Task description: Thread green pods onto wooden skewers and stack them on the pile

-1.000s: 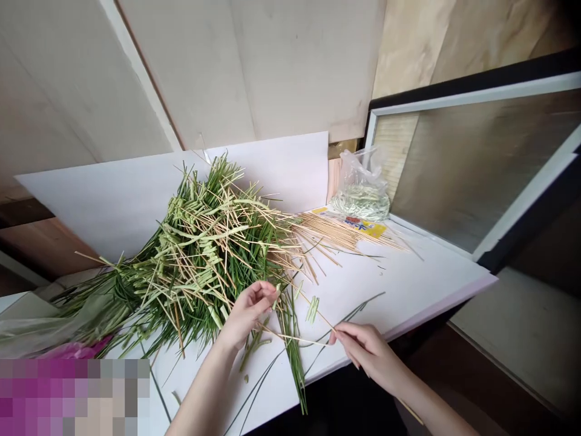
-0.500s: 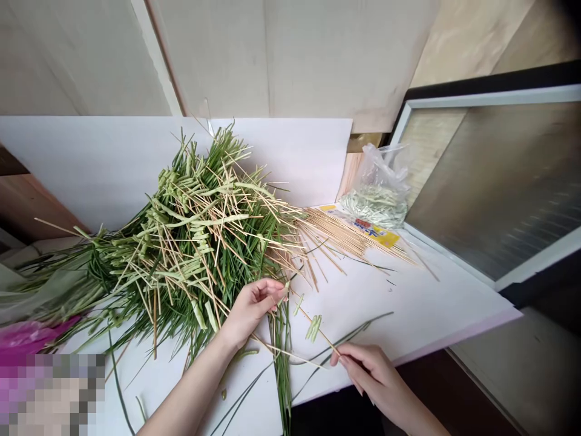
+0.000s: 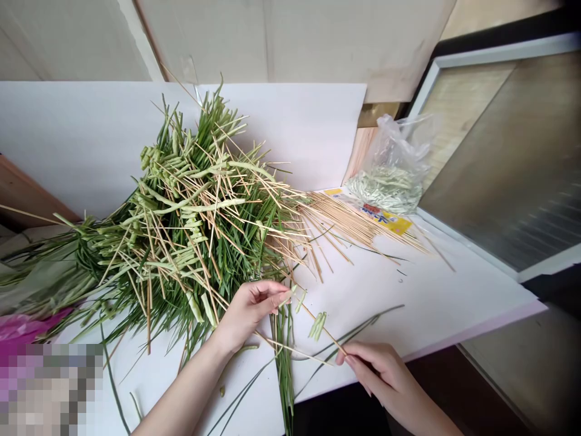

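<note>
Tan skewer (image 3: pixel 334 340) pinched in right hand (image 3: pixel 380 370) slants inward from the surface's front edge (image 3: pixel 433 346) toward green piece (image 3: pixel 291 295) pinched in left hand (image 3: pixel 251 310).

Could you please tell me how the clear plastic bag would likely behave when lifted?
The clear plastic bag would probably feel floppy, since its thin upper part is crumpled. Its weight would likely hang low, as the pale green pieces lie heaped at the bottom.

The surface (image 3: pixel 436 297) over there is white, the leaves (image 3: pixel 284 387) dark green, the cut pieces (image 3: pixel 317 325) paler green, the skewer (image 3: pixel 334 341) tan, the packet (image 3: pixel 399 224) yellow, red and blue.
</note>
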The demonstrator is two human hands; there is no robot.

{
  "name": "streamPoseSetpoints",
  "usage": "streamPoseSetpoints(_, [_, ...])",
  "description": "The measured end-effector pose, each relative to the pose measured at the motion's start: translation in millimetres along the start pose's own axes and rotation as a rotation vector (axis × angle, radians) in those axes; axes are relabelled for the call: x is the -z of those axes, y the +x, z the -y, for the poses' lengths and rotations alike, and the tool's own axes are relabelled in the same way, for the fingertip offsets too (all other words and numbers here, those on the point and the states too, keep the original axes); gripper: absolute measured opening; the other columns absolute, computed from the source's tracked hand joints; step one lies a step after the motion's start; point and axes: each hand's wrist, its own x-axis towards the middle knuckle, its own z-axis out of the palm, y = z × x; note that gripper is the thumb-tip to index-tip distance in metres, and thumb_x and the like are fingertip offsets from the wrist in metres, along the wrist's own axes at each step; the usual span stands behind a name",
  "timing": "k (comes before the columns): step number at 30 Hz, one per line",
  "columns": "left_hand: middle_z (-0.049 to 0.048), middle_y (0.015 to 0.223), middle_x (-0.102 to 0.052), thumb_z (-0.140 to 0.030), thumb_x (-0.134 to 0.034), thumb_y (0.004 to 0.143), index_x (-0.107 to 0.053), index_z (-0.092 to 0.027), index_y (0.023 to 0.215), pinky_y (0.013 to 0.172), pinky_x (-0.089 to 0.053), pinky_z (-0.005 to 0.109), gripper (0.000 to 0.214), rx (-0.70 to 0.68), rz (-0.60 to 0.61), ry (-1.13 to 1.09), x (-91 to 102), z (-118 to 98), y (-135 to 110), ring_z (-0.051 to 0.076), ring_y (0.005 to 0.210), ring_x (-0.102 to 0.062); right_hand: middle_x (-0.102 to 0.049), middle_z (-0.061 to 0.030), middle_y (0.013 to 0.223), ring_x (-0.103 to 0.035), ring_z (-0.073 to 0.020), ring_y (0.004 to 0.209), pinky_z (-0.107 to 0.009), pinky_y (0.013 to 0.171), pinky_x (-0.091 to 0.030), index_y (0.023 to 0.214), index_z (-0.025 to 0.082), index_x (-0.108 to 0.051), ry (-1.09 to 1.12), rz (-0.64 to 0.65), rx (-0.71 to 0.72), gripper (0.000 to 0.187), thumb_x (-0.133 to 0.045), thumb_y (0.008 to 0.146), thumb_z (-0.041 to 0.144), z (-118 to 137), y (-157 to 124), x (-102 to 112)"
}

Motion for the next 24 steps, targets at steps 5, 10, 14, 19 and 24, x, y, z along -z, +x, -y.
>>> streamPoseSetpoints(5, [0.0044,0.079,-0.073,-0.044,-0.083,0.077,-0.082,-0.017,0.088,0.063,-0.047,0.025,0.029,0.010,0.034,0.010,-1.9,-3,0,0.015,0.070,-0.059,-0.048,0.0023,0.062,-0.040,-0.0121,0.051,-0.025,0.054,-0.033,0.089,0.019,-0.068,-0.024,0.003,-0.008,0.041,-0.043,0.108,0.046,4,0,1])
streamPoseSetpoints(10, [0.0036,0.079,-0.073,-0.043,-0.083,0.077,-0.081,-0.017,0.087,0.064,-0.046,0.026,0.028,0.012,0.025,0.019,-2.5,-1,0,0.015,0.069,-0.059,-0.053,0.0009,0.063,-0.044,-0.0132,0.052,-0.026,0.057,-0.037,0.089,0.019,-0.069,-0.032,0.001,-0.013,0.041,-0.043,0.108,0.044,8,1,2])
streamPoseSetpoints(14, [0.0040,0.080,-0.075,-0.043,-0.084,0.076,-0.080,-0.017,0.086,0.066,-0.047,0.027,0.028,-0.004,0.008,0.031,-1.6,0,0,0.016,0.069,-0.060,-0.061,-0.0020,0.071,-0.054,-0.0163,0.063,-0.026,0.063,-0.042,0.088,0.019,-0.069,-0.049,0.005,0.003,0.040,-0.043,0.109,0.042,12,1,4])
streamPoseSetpoints(19, [0.0055,0.081,-0.075,-0.045,-0.083,0.076,-0.082,-0.017,0.085,0.066,-0.048,0.027,0.029,-0.001,0.013,0.053,-0.7,1,0,0.017,0.070,-0.060,-0.065,-0.0041,0.073,-0.058,-0.0193,0.066,-0.027,0.063,-0.045,0.089,0.020,-0.073,-0.085,-0.009,0.018,0.045,-0.043,0.108,0.047,11,2,5])
streamPoseSetpoints(24, [0.0057,0.083,-0.076,-0.044,-0.084,0.076,-0.082,-0.018,0.082,0.069,-0.048,0.027,0.027,0.004,0.021,0.042,-0.1,1,0,0.017,0.073,-0.061,-0.064,-0.0032,0.073,-0.056,-0.0184,0.065,-0.026,0.062,-0.043,0.089,0.020,-0.072,-0.097,0.009,0.011,0.044,-0.042,0.109,0.044,9,1,5])
